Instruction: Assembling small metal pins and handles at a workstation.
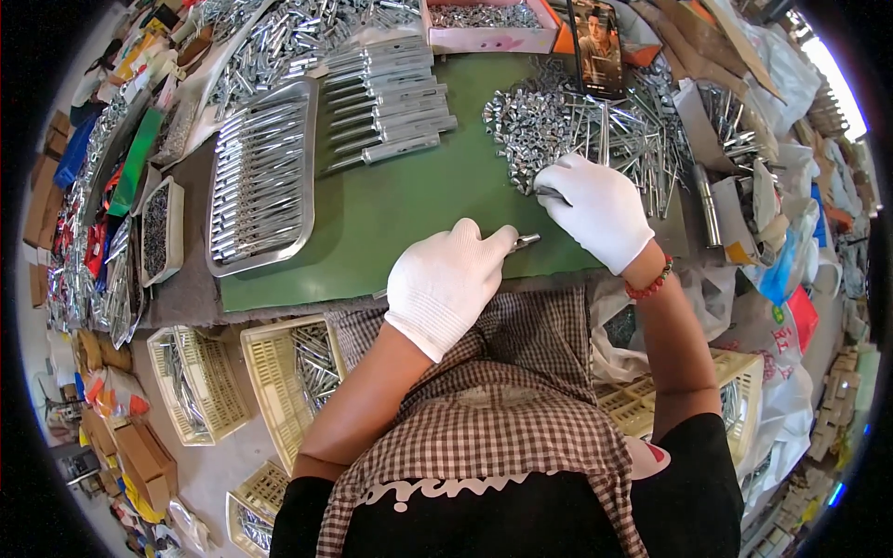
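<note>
In a white glove, my left hand (445,284) is closed around a thin metal rod (527,241) near the front edge of the green work surface (363,237). The rod's tip sticks out past the fingers; most of it is hidden by the glove. My right hand (600,212), also gloved, pinches at the near edge of a heap of small metal sleeves (526,130). What lies between its fingertips is too small and covered to name. Loose metal pins (659,153) lie beyond that hand. Several metal cylinders with thin rods (400,146) form a column left of centre.
A metal tray (311,172) with rows of rods stands at left. At the back are a pink box (493,39) of small parts, a phone (598,54) and a big metal-parts heap (279,42). Cream plastic crates (256,358) sit below the table edge.
</note>
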Demonstrator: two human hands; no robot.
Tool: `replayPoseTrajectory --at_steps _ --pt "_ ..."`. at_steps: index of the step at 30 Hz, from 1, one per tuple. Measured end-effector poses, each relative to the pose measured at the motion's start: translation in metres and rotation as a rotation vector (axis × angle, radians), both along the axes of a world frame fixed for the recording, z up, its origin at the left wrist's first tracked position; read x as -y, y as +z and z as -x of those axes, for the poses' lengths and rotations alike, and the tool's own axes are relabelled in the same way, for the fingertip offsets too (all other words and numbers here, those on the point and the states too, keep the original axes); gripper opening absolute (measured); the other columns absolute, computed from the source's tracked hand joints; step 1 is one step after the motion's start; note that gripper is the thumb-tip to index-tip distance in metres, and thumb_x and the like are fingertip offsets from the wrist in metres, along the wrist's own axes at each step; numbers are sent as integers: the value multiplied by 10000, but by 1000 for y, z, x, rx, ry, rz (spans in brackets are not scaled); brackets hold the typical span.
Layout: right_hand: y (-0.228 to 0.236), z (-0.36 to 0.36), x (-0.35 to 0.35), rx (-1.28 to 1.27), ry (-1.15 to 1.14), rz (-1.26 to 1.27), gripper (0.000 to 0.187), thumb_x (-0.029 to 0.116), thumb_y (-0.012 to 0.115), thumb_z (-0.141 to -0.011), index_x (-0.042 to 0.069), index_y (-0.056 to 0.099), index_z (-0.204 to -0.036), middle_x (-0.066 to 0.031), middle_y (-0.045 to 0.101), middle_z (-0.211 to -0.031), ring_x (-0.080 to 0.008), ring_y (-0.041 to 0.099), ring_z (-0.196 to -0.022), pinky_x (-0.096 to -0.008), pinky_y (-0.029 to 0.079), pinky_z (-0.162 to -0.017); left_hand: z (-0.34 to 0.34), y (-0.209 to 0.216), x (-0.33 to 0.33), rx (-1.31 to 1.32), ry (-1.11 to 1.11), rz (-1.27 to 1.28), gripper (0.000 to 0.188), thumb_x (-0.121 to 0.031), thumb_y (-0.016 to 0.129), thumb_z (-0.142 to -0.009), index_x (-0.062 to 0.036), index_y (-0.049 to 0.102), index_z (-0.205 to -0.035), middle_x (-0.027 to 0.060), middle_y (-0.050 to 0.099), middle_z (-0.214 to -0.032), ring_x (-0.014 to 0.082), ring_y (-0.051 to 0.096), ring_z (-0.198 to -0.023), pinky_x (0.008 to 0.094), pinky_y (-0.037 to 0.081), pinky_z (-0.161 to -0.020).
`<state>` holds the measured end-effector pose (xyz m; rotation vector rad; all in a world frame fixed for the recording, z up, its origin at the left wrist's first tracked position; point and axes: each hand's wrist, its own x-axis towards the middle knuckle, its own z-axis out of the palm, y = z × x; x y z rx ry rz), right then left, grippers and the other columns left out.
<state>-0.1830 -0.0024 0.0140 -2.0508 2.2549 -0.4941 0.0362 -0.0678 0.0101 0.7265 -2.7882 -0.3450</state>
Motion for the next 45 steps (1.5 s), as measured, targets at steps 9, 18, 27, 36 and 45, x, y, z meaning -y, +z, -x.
replayPoseTrajectory --at_steps 9,18,27,36,45 --pt "-4 -3 -21 119 49 6 84 143 642 -872 119 682 -941 -101 650 -904 -322 663 -848 -427 529 -737 -1 -4 0 -82 -8 23 205 -179 628 -888 -212 679 -1084 74 563 -780 285 627 -622 415 511 -538" --pt "2 -44 -35 506 7 104 143 61 692 -839 81 701 -981 -111 664 -862 -309 658 -790 -371 520 -698 1 -1 1 -38 -3 15 210 -181 635 -887 -216 688 -1088 76 591 -787 285 632 -622 408 512 -535" --pt "-3 -52 -28 548 -25 162 152 53 683 -835 79 664 -984 -120 671 -868 -321 670 -802 -379 534 -710 0 -5 1 -68 -17 37 212 -177 628 -892 -204 698 -1090 72 590 -785 275 641 -647 399 514 -538" --pt "7 -51 -27 431 -23 89 93 86 647 -851 79 637 -943 -126 668 -851 -340 667 -802 -411 531 -698 -4 0 1 1 -79 74 301 -138 607 -890 -195 669 -1179 81 573 -791 247 658 -654 377 532 -540" --pt "17 -47 -18 279 77 -34 101 95 617 -860 86 620 -961 -142 656 -857 -365 651 -809 -459 519 -722 -2 -4 0 -21 -40 28 163 -225 679 -896 -215 711 -1056 75 565 -793 272 633 -679 410 513 -579"
